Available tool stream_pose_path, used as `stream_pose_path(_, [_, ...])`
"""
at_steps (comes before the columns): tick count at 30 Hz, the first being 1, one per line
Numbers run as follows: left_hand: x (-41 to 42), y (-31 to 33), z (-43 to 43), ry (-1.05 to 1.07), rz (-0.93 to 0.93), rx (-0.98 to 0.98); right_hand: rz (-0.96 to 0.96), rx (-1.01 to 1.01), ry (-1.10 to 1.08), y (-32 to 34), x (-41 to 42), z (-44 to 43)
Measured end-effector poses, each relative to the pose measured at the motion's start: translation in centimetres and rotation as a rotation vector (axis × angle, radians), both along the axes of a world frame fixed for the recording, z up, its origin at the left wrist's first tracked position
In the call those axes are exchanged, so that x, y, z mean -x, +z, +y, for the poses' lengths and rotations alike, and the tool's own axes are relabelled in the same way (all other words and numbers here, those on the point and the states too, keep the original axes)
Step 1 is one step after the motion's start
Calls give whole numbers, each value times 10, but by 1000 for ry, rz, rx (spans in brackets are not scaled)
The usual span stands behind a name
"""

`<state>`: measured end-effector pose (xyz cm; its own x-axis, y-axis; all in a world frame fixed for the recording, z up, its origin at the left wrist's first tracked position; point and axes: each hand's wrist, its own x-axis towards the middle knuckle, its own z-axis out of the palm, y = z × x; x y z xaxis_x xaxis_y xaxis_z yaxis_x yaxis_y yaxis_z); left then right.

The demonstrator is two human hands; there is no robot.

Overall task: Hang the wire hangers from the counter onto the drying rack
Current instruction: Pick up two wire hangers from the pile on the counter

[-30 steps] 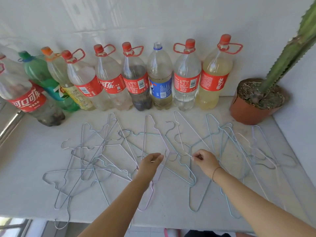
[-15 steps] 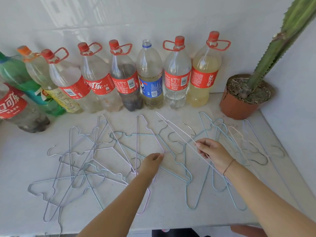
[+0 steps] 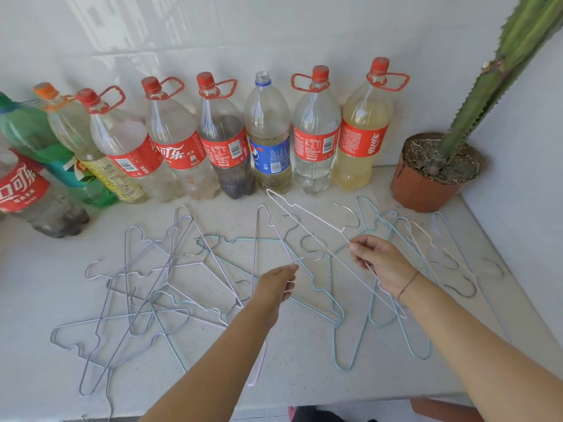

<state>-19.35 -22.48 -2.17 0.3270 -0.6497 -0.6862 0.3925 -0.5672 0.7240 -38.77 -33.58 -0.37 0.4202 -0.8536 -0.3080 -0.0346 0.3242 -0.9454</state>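
Head view looks down on a pale, speckled stone counter (image 3: 48,300) that fills the lower two thirds of the frame, backed by a glossy white tiled wall (image 3: 274,32). Along the wall, across the upper middle, stands a row of large clear plastic bottles (image 3: 315,138), most with red labels and red looped caps, one with a blue label (image 3: 269,155) and no cap; a few hold yellowish or dark liquid. At the upper right a ribbed green cactus (image 3: 499,65) leans out of a round terracotta-coloured pot (image 3: 422,190) of dry soil. Thin wire hangers (image 3: 146,300), coated in pale blue, lilac and grey, lie tangled and overlapping across the middle of the counter, their bare metal hooks curling outward. The right hand (image 3: 384,264), centre right, is closed on a whitish hanger (image 3: 304,216), pinching it just below its hook, with its far end raised toward the bottles. The left hand (image 3: 277,284), at centre, pinches the wire of a lilac hanger (image 3: 259,363) lying on the counter.
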Motion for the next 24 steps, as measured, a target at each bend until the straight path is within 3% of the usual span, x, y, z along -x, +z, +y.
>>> stream_pose_path(6, [-6,19,5,152,75,122,-156,-25,62,6,-9,-2])
stream_pose_path(11, [-12,31,15,254,30,174,-289,-27,96,13,-21,-3])
stream_pose_path(16, [-6,40,28,322,19,178,-315,16,163,22,-27,-3])
stream_pose_path(24, [20,60,48,466,-41,212,-511,-131,284,30,-24,-5])
